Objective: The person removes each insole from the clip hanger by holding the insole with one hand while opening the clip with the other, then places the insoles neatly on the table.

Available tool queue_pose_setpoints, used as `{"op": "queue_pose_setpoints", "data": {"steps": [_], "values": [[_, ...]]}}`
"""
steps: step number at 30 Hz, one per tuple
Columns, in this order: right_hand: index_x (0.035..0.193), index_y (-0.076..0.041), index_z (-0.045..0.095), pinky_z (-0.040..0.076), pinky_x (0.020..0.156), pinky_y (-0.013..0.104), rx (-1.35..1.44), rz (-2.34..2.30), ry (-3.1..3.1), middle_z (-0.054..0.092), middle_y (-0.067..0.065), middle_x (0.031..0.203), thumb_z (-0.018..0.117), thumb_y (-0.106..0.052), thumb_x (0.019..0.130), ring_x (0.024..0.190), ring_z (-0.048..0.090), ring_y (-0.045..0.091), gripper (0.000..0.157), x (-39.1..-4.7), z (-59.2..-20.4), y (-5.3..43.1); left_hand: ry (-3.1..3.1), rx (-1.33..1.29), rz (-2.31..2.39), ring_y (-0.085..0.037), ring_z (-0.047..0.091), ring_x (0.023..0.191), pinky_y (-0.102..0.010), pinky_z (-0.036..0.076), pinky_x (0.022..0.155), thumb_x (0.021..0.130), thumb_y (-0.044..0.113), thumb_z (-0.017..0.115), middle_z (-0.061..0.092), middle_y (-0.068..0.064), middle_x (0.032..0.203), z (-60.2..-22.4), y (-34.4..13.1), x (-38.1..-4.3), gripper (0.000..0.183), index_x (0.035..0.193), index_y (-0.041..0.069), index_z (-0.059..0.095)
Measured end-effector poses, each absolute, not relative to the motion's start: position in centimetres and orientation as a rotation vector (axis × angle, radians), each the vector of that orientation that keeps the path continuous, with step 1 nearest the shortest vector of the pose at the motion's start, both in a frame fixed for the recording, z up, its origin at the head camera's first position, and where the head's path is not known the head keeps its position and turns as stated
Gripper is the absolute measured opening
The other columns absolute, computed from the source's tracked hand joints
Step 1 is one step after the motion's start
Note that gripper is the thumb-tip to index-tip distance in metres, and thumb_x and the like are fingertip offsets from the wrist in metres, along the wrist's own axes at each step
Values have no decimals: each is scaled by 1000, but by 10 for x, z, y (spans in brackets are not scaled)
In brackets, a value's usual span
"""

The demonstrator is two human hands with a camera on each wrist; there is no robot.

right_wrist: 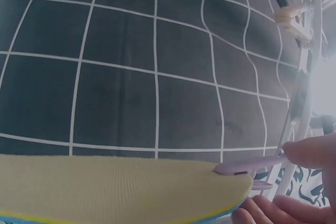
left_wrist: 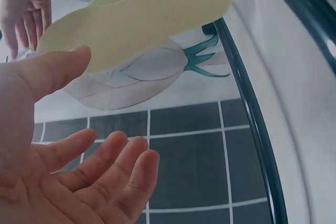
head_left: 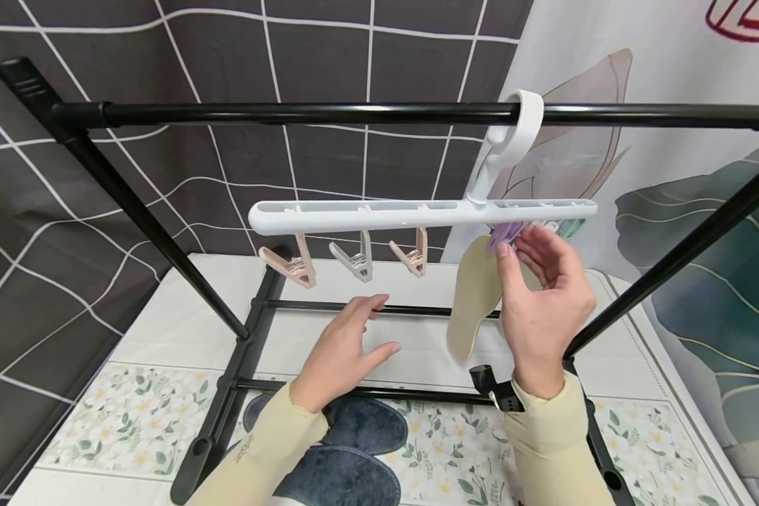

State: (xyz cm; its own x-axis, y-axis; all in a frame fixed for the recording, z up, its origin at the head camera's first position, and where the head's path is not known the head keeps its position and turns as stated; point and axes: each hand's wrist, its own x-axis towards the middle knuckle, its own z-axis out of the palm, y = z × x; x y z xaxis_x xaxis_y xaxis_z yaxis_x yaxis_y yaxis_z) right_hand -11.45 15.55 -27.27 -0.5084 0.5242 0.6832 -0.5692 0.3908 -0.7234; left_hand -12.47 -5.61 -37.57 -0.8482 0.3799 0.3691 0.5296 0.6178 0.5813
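Observation:
A white clip hanger [head_left: 360,216] is hooked over the black rail. From its right half hangs a purple clothespin [head_left: 504,233], which my right hand [head_left: 544,295] pinches between thumb and fingers. The clothespin's jaws are at the end of a beige insole [head_left: 474,302] that hangs down beside the hand. In the right wrist view the insole [right_wrist: 121,187] shows a yellow and blue edge. Part of a second insole shows behind the right hand. My left hand [head_left: 344,344] is held below the hanger with fingers apart, holding nothing.
Pink clothespins [head_left: 294,263] and a grey clothespin [head_left: 355,258] hang along the hanger's left half. The black rack [head_left: 303,112] has slanted side posts and low crossbars. Dark blue slippers [head_left: 348,471] lie by the lower crossbar. A dark checked curtain [head_left: 322,63] hangs behind.

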Motion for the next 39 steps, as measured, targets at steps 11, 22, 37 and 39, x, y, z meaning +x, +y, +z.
{"op": "queue_pose_setpoints", "data": {"steps": [11, 22, 37, 39], "values": [[110, 1, 65, 53, 79, 27, 28, 1407, -1708, 68, 16, 100, 75, -9, 77, 89, 67, 18, 37, -127, -284, 165, -2637, -864, -1101, -14, 47, 118, -34, 43, 95, 73, 49, 74, 37, 1, 139, -379, -19, -144, 97, 147, 20, 20], [108, -7, 68, 53, 75, 24, 41, 1394, -1716, 69, 10, 94, 77, -13, 75, 82, 67, 15, 35, -135, -290, 171, -2590, -946, -1064, -16, 44, 120, -32, 41, 98, 69, 50, 76, 30, -4, 144, -383, 8, -153, 109, 149, 18, 10], [104, -10, 71, 54, 73, 22, 17, 1398, -1738, 69, 8, 90, 75, -16, 77, 79, 66, 14, 28, -136, -292, 170, -2664, -861, -1196, -13, 42, 123, -32, 38, 100, 68, 57, 74, 29, -3, 146, -391, 37, -146, 116, 149, 24, -2], [103, -11, 71, 53, 73, 22, 5, 1381, -1755, 69, 7, 89, 75, -18, 77, 79, 65, 14, 27, -135, -293, 170, -2664, -845, -1217, -12, 46, 118, -31, 41, 97, 69, 56, 74, 31, -2, 144, -392, 40, -145, 115, 149, 24, -2]]}}
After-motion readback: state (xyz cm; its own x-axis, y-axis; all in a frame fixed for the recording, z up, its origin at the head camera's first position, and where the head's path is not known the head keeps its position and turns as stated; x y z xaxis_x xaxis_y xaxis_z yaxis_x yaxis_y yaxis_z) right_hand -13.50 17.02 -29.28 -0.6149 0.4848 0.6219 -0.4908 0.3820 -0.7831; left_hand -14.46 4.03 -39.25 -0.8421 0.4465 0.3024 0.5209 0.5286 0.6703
